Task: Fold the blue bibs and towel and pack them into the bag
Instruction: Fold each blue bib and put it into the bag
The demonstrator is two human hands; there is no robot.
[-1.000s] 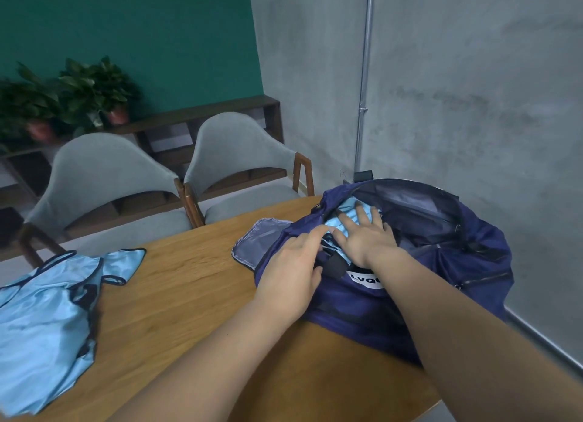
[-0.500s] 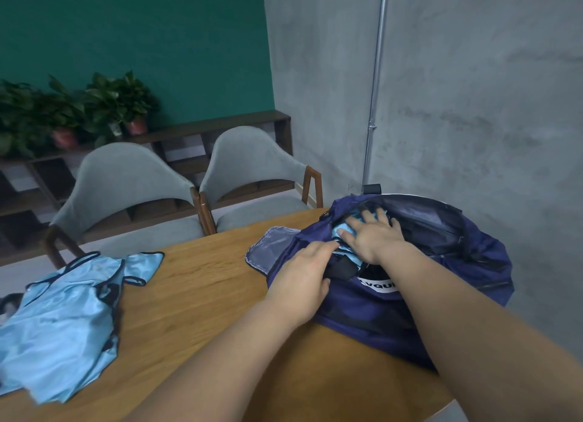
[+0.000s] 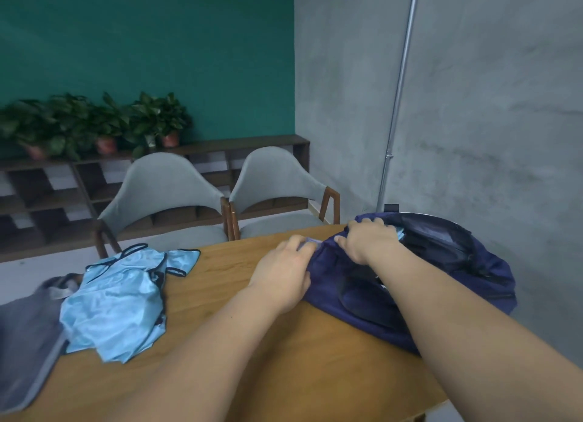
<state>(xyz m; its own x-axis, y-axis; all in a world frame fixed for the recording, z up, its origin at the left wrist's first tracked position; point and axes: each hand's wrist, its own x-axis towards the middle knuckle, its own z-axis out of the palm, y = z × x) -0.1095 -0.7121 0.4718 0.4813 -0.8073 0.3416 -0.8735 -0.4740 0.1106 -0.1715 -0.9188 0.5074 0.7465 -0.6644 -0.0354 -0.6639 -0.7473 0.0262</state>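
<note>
- The navy bag [image 3: 441, 283] lies on its side at the right end of the wooden counter [image 3: 227, 295], its mouth turned toward the far left, so cloth can be pushed in level rather than dropped from above.
- The left hand [image 3: 284, 273] is closed on the bag's opening flap [image 3: 310, 243], fingers curled over its pale lining; this looks meant to keep the mouth steady and wide while the other hand works.
- The right hand [image 3: 367, 240] is curled over the upper rim of the opening, gripping bag fabric. A sliver of light blue cloth [image 3: 400, 232] shows just past its knuckles, inside the bag, so I judge one folded piece is already packed and is being tucked deeper or covered.
- The remaining blue bibs [image 3: 120, 298] lie in a loose, rumpled heap at the left of the counter, well apart from the bag, black-trimmed straps splayed toward the far edge. They are unfolded, so that part of the job is still to do.
- A grey cloth [image 3: 28, 336], possibly the towel, lies flat at the far left, its edge under the bibs; whether it is folded I cannot tell.
- Two grey chairs [image 3: 164, 194] stand pushed in across the counter, clear of the work.
</note>
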